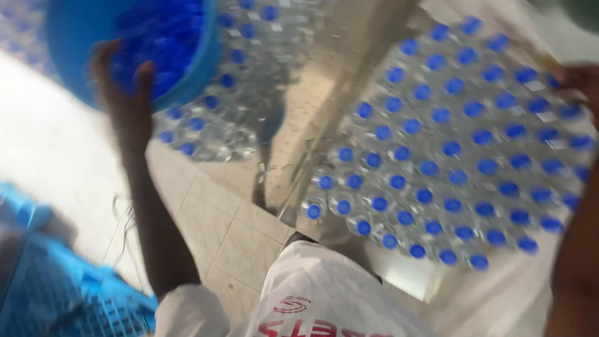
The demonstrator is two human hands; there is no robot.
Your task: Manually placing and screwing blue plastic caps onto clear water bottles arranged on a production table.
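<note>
Your left hand [125,93] is raised at the far left, fingers spread and hooked over the near rim of a round blue tub [75,43], gripping it. The tub is tilted toward you and holds a heap of loose blue bottle caps [162,37]. Your bare left forearm runs down from it to a white sleeve at the near edge.

Your right hand [580,81] shows only at the far right edge, blurred and partly cut off; you cannot tell whether it is clenched or loose. It sits at the far right side of a tight block of clear plastic bottles with blue caps [449,150], standing upright in rows on a shiny metal table [324,93].

A second group of capped bottles [237,81] stands just beyond the tub, to the left of the metal surface. Below your left arm lies pale tiled floor [218,231]. A blue plastic crate [56,287] sits at the near left corner. Your white shirt fills the near centre.
</note>
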